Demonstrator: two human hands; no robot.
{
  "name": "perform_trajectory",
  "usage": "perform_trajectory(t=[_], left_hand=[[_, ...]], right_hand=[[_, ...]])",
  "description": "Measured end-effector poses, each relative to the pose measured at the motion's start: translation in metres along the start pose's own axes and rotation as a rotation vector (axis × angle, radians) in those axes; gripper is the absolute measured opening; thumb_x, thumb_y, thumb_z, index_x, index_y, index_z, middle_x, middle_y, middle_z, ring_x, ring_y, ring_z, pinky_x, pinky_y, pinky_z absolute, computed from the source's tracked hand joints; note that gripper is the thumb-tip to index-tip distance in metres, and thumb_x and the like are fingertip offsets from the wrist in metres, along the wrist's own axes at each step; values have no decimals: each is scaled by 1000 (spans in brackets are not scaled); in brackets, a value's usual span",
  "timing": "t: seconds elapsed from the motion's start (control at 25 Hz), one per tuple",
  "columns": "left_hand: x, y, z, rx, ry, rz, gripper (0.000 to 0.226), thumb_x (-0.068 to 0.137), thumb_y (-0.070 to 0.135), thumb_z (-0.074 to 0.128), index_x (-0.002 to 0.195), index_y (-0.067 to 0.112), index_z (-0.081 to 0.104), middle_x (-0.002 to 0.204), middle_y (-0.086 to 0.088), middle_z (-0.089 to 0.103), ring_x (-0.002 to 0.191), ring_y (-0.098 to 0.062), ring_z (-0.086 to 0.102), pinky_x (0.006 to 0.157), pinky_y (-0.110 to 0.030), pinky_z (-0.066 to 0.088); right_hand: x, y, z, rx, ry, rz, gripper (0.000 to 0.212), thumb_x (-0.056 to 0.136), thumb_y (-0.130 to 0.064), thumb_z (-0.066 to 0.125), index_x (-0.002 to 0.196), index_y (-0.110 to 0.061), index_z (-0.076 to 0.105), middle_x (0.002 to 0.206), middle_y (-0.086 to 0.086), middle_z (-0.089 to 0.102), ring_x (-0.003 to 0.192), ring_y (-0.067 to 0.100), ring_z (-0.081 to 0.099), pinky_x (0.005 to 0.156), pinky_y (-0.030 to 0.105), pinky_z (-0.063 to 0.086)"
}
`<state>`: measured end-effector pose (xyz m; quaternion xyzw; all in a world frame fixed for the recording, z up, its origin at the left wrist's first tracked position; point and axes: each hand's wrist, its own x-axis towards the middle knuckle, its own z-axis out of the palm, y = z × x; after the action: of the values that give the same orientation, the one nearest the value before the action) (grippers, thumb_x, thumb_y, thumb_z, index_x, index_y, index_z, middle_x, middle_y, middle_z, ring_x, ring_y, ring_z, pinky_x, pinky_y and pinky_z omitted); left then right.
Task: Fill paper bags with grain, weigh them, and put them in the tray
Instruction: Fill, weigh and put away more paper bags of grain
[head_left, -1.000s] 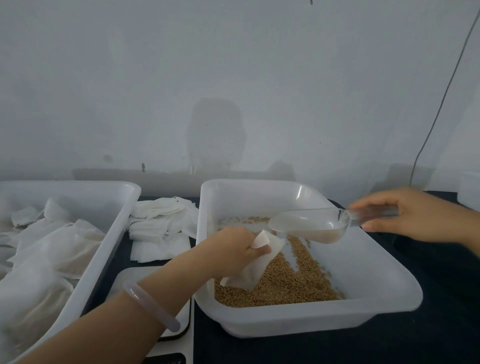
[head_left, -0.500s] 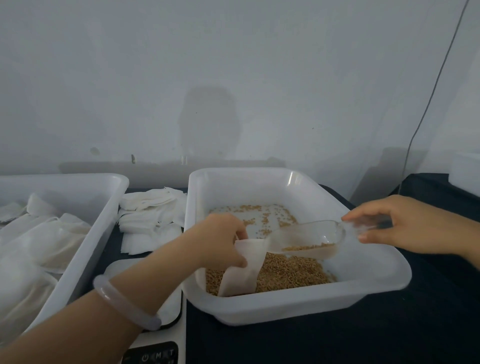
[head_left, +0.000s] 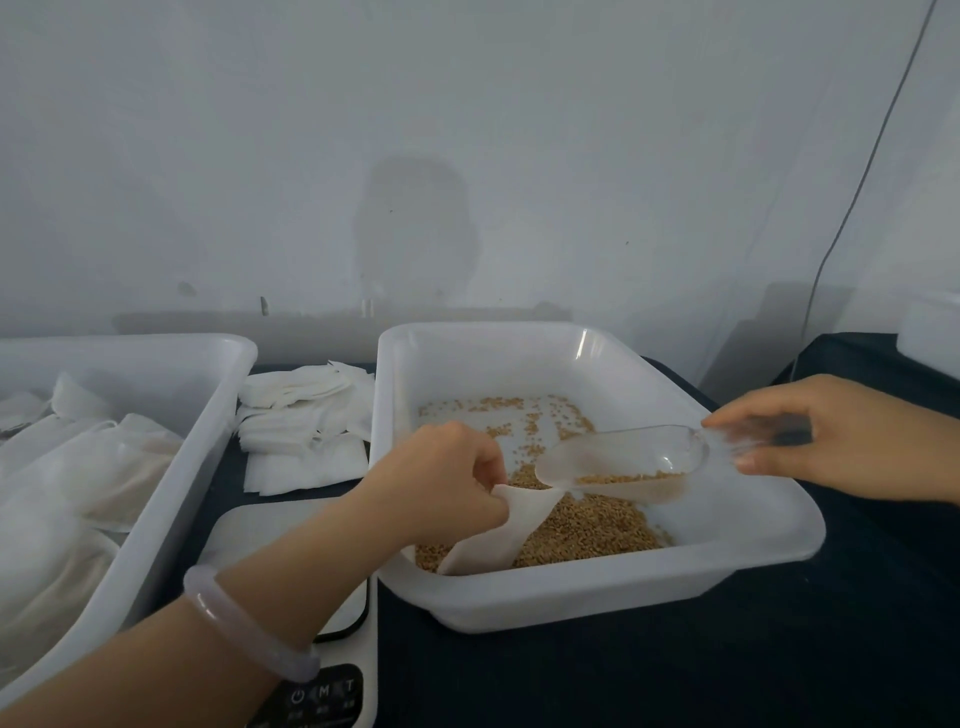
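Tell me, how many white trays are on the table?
2: the grain tray in the middle, and the bag tray at left, partly out of frame. A white shape at the right edge could be a third.

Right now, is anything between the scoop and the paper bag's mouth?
Nothing visible. The scoop has its front lip at the mouth of the paper bag, which the left hand pinches open over the grain; the right hand holds its handle.

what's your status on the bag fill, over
Left hand grips bag, mouth up, over grain in tray. Right hand holds scoop by handle, some grain in it, tip at bag mouth. Nothing between them.
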<state>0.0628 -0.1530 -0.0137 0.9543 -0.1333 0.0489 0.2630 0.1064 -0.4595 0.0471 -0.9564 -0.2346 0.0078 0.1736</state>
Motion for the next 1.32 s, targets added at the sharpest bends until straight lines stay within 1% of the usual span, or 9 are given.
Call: perform_trajectory(t=[0.12, 0.24, 0.4, 0.56, 0.68, 0.84, 1.04, 1.16, 1.32], left_hand=[[2, 0, 3, 19, 64, -34, 21, 72, 20, 69, 68, 30, 51, 68, 13, 59, 67, -2, 58, 58, -16, 46], [0, -2, 4, 12, 130, -57, 34, 64, 28, 82, 71, 30, 49, 66, 13, 62, 66, 0, 59, 55, -13, 44], [-3, -2, 3, 8, 130, -64, 39, 58, 33, 86, 71, 30, 49, 61, 14, 61, 61, 5, 57, 50, -8, 38], [-4, -1, 2, -6, 85, -66, 39, 56, 35, 87, 73, 29, 52, 64, 14, 62, 62, 5, 58, 52, -8, 41], [-5, -1, 2, 7, 49, -52, 40, 56, 37, 87, 73, 31, 51, 65, 15, 63, 64, 4, 58, 58, -14, 47], [-7, 2, 4, 61, -11, -12, 38, 56, 43, 84, 74, 34, 52, 69, 17, 61, 69, 2, 58, 66, -20, 52], [-7, 2, 4, 62, -14, 13, 30, 59, 43, 83, 72, 32, 58, 70, 17, 60, 70, 0, 59, 65, -17, 52], [-7, 0, 4, 59, 1, 14, 28, 61, 40, 82, 69, 32, 56, 67, 17, 59, 68, 0, 59, 63, -17, 52], [-7, -1, 6, 61, 24, 21, 26, 64, 40, 81, 69, 32, 56, 65, 19, 57, 66, 1, 58, 60, -14, 49]], right_hand=[[-1, 0, 1, 9, 8, -1, 35, 73, -36, 74, 89, -64, 60, 100, -42, 59, 97, -21, 53, 89, 19, 40], [-1, -2, -3, 21, 24, -1, 34, 73, -33, 73, 91, -59, 61, 99, -41, 60, 95, -21, 54, 86, 16, 39], [-3, -7, -6, 21, -42, 2, 34, 75, -32, 73, 93, -59, 62, 100, -39, 61, 97, -20, 55, 86, 14, 40], [-5, -12, -3, -110, -66, 19, 29, 70, -49, 65, 91, -67, 57, 101, -37, 62, 102, -13, 55, 95, 21, 40], [-2, -20, -5, -220, -103, 50, 26, 76, -46, 66, 89, -64, 53, 99, -35, 60, 104, -8, 54, 99, 23, 38], [10, -42, -15, -353, -158, 50, 27, 81, -44, 64, 102, -57, 55, 88, -40, 50, 100, -7, 50, 99, 23, 35], [33, -76, -22, -581, -50, -53, 31, 83, -42, 62, 112, -50, 55, 89, -28, 53, 106, 3, 47, 94, 25, 21], [40, -87, -22, -682, 1, -60, 36, 84, -42, 61, 117, -50, 52, 102, -23, 53, 111, 15, 39, 104, 30, 22], [42, -93, -22, -725, 16, -78, 36, 85, -41, 60, 119, -49, 50, 102, -22, 53, 109, 14, 37, 102, 29, 20]])
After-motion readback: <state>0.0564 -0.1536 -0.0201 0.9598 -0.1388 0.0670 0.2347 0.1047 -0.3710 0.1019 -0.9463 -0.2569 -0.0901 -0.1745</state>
